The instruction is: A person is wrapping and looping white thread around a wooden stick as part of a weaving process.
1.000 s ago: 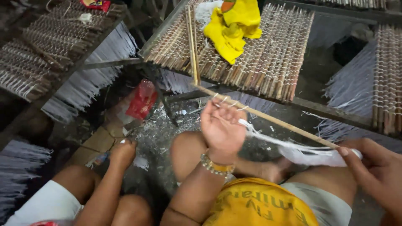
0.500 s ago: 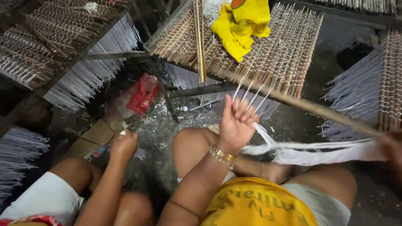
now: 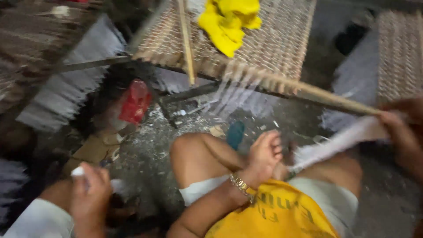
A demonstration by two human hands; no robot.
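Strips [image 3: 335, 143], white and bundled, run from the left hand [image 3: 263, 155] up to the right hand [image 3: 403, 128], above the lap. Left hand is closed around the lower end of the bundle. Right hand is blurred; it grips the upper end, just beside a wooden stick [image 3: 335, 99]. Yellow cloth [image 3: 229, 22] lies on the rack [image 3: 282, 44] behind.
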